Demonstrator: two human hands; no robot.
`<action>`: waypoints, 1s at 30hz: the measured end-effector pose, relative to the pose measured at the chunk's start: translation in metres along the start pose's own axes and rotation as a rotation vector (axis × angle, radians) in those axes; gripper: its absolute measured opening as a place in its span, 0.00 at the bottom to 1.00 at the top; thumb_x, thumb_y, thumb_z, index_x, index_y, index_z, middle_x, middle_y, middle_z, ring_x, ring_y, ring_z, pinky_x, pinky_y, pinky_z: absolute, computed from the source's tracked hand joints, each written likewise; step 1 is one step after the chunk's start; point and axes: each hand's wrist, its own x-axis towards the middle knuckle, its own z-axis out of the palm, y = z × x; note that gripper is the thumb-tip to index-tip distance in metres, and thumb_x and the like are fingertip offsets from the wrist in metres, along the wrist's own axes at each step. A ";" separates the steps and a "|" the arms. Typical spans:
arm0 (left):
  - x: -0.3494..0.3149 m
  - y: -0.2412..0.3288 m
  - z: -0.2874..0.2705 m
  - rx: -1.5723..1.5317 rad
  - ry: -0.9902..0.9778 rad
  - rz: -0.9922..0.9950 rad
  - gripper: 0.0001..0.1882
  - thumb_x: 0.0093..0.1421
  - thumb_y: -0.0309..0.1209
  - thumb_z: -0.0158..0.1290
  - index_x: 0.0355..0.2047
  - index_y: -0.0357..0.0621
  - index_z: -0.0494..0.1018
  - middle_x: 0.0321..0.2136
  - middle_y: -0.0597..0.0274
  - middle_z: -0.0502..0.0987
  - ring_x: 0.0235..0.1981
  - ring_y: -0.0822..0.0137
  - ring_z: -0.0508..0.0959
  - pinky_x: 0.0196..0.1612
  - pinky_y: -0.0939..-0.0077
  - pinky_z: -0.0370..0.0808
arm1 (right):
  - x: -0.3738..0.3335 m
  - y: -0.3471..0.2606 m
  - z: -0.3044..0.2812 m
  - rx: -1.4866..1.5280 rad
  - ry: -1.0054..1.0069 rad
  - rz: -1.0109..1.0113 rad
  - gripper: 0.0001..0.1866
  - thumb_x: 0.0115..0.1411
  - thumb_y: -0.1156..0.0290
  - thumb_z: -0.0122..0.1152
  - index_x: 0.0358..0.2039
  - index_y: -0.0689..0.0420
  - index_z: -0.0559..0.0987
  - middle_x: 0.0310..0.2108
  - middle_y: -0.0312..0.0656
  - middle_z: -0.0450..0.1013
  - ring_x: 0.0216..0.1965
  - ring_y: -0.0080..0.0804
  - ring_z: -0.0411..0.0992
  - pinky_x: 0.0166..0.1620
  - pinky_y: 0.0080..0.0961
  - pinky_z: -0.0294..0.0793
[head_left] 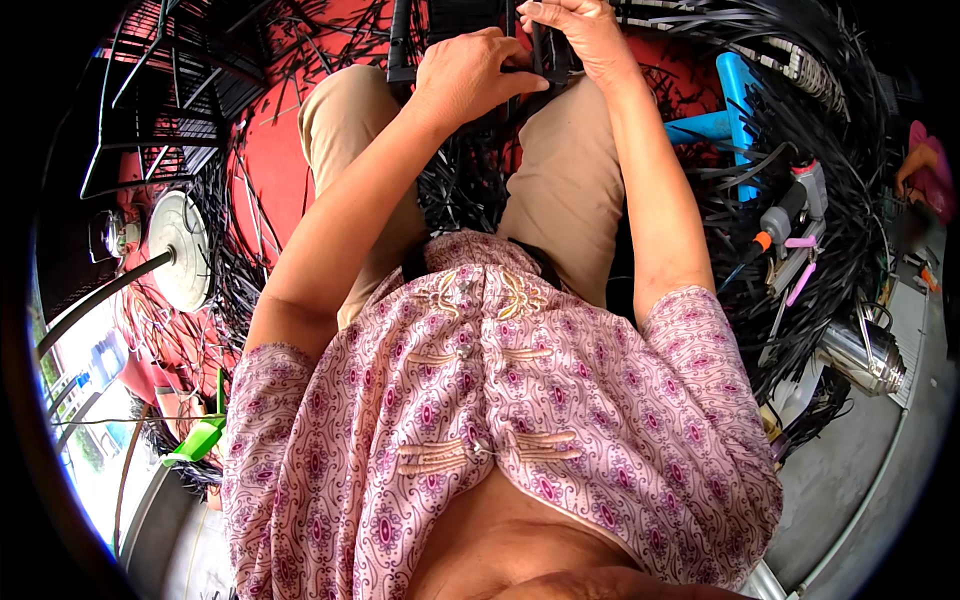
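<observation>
Rigid black frame is apparently part-built, flat black plastic-looking strips lying loose; whether left hand or right hand grips anything is unclear.

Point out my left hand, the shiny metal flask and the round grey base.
Left hand (468,76), head view: back of the hand.
Shiny metal flask (866,360), head view: side of its body.
Round grey base (184,226), head view: its flat face.

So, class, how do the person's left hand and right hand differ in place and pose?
The left hand sits lower in the picture; the right hand reaches the top edge. The left hand's fingers point rightward, the right hand's leftward. Both are bare, with fingers bent.
</observation>
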 end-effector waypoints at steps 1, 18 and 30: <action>0.002 0.002 -0.001 0.012 -0.042 -0.021 0.22 0.53 0.54 0.65 0.35 0.51 0.82 0.33 0.66 0.83 0.37 0.59 0.84 0.40 0.63 0.81 | 0.004 0.005 0.000 -0.105 0.029 -0.041 0.12 0.61 0.65 0.68 0.27 0.61 0.83 0.24 0.34 0.78 0.27 0.21 0.73 0.34 0.23 0.72; -0.001 -0.008 0.013 0.020 0.149 0.378 0.15 0.61 0.39 0.62 0.47 0.50 0.81 0.33 0.61 0.74 0.36 0.57 0.80 0.39 0.62 0.78 | 0.054 0.015 0.011 -1.257 -0.274 0.378 0.23 0.47 0.57 0.76 0.40 0.60 0.87 0.40 0.57 0.81 0.45 0.53 0.80 0.52 0.43 0.78; 0.034 -0.034 0.012 -0.045 -0.275 0.420 0.18 0.63 0.42 0.59 0.43 0.39 0.80 0.40 0.50 0.79 0.43 0.48 0.80 0.47 0.56 0.77 | -0.098 -0.011 0.028 -0.364 0.691 -0.297 0.11 0.56 0.74 0.70 0.39 0.62 0.83 0.35 0.45 0.80 0.32 0.35 0.80 0.38 0.31 0.79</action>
